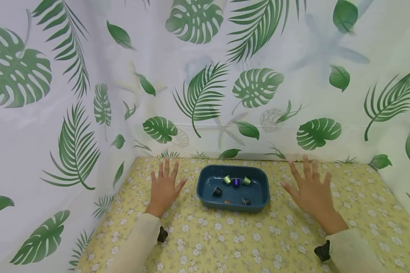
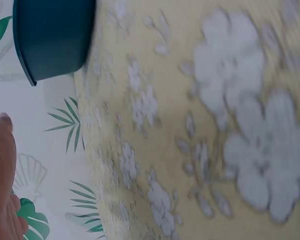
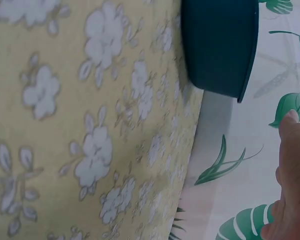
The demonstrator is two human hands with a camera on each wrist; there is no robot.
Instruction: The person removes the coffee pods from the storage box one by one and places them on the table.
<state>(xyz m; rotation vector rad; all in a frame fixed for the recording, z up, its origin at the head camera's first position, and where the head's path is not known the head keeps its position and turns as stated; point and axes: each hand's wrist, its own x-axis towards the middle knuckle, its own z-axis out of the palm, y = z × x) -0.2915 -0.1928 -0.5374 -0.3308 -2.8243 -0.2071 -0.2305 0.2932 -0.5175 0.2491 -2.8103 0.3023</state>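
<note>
We spread our left hand (image 1: 163, 189) and right hand (image 1: 312, 192) wide, fingers splayed, each grip holding nothing. Between them, apart from both, we see the blue tray (image 1: 232, 207) on the flowered table (image 1: 198, 246). In it lie small capsules (image 1: 236, 182): two green, one violet-blue, two dark, one orange and mostly hidden.

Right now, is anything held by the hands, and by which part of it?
Nothing is held: the left hand and right hand have fingers spread, on either side of the tray.
</note>
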